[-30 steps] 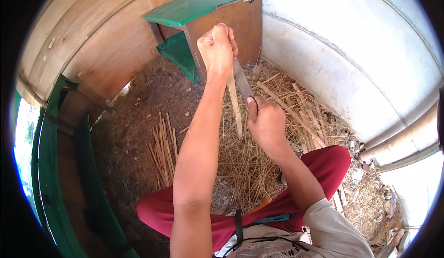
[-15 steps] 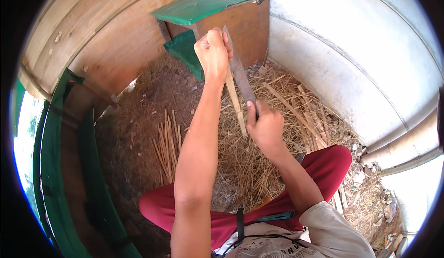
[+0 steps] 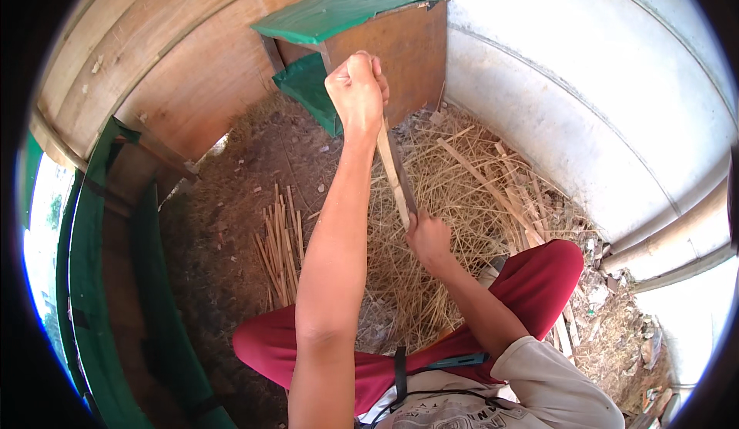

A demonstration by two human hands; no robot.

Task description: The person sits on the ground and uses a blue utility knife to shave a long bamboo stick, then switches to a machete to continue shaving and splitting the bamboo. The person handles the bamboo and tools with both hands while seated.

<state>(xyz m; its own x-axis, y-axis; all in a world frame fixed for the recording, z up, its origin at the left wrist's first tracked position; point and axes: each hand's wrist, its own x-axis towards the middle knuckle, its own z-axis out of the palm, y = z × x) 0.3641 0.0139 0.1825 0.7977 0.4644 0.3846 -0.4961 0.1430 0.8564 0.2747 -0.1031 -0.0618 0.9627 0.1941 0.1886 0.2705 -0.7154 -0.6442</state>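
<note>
My left hand (image 3: 357,94) is raised at arm's length, closed in a fist around the upper end of a pale bamboo strip (image 3: 392,173). The strip slants down from the fist, its lower end near my right hand (image 3: 429,240). That hand is closed on the handle of a long machete (image 3: 405,180), whose dark blade lies along the strip's right side. The handle is mostly hidden by my fingers, and the blade's tip is hidden behind my left hand. Thin, curly shavings (image 3: 419,287) are heaped on the ground beneath.
Several finished-looking strips (image 3: 279,237) lie bundled on the dirt at left. Longer wooden slats (image 3: 493,186) rest on the shavings at right. A wooden box (image 3: 416,52) with a green cover stands ahead, between a plywood wall (image 3: 185,67) and a white wall (image 3: 570,83).
My right hand has drawn the machete down and toward me, and its blade has come from apart at the right to close against the strip. My left hand has barely moved.
</note>
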